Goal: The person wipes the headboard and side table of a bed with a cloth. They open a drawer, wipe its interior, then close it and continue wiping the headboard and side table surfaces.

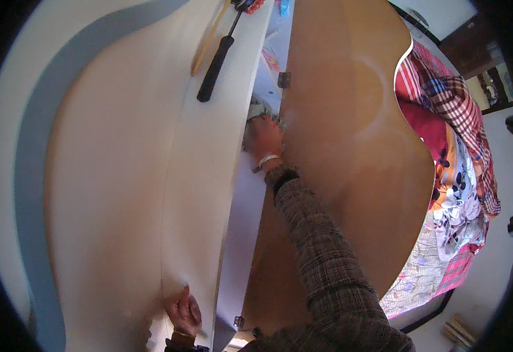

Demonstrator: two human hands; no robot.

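My right hand presses down on a crumpled grey-green cloth inside the narrow opening between a white cabinet top and a brown wooden door panel. The fingers are bent over the cloth and partly blurred. Lower down, my left hand rests on the white surface near its edge. One finger of it stretches forward, the others curl loosely, and nothing shows in it. Inside the opening, a pale shelf surface shows below my right hand.
A black-handled tool with a thin metal shaft lies on the white top beside a thin yellowish stick. Metal hinges join the door panel. A bed with checked and patterned blankets stands at the right.
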